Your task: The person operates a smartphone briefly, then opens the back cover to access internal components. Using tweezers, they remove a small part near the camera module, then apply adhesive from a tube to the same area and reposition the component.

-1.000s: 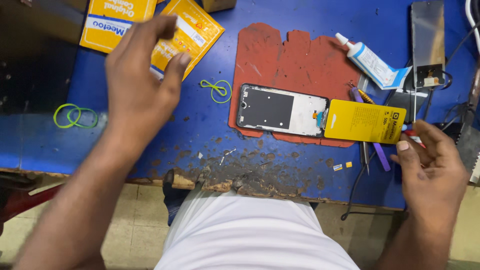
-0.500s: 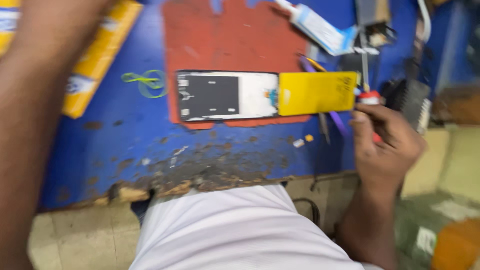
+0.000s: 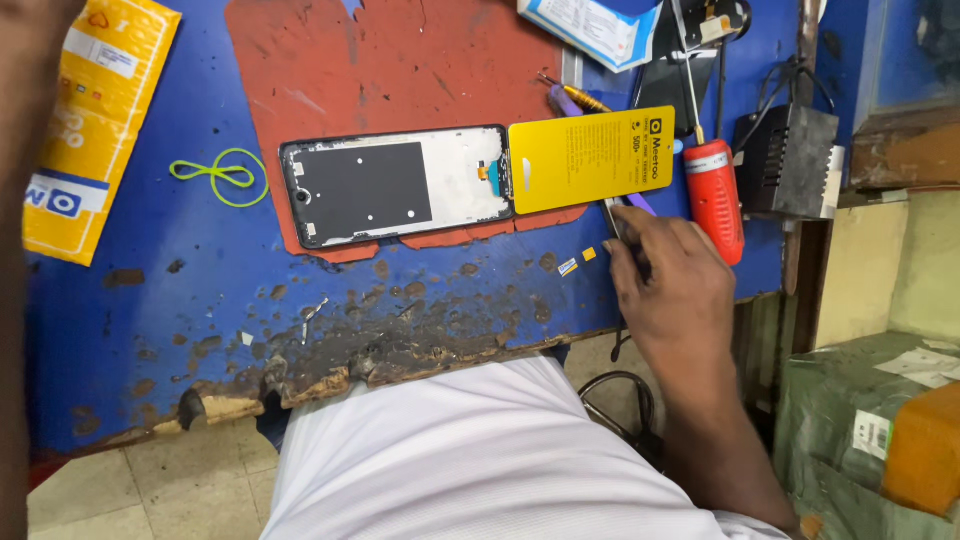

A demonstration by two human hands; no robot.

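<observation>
Head view: my right hand (image 3: 668,272) is down on the blue bench (image 3: 120,330), just right of the opened phone frame (image 3: 395,186). Fingers curled, tips on a thin metal tool (image 3: 612,218) poking out from under the yellow card (image 3: 592,158). Can't tell if I actually have it pinched or am just touching it; knuckles hide the pads.

Phone frame lies flat on the red mat (image 3: 400,70), inner side up, long axis left-right. Its right end butts against the yellow card, which overlaps the mat's right edge. So the frame sits up and left of my right hand, with the card between them.

Red-handled screwdriver (image 3: 713,195) lies just right of the hand, shaft pointing away from me, handle close to my index knuckle but apart from it.

Left arm (image 3: 25,250) runs up the left edge of view; the hand itself is out of frame, so no read on what it holds. Right hand is clearly the nearer one to the frame.

Also there: green rubber band (image 3: 215,175) left of the frame, yellow packet (image 3: 95,120) at far left.
</observation>
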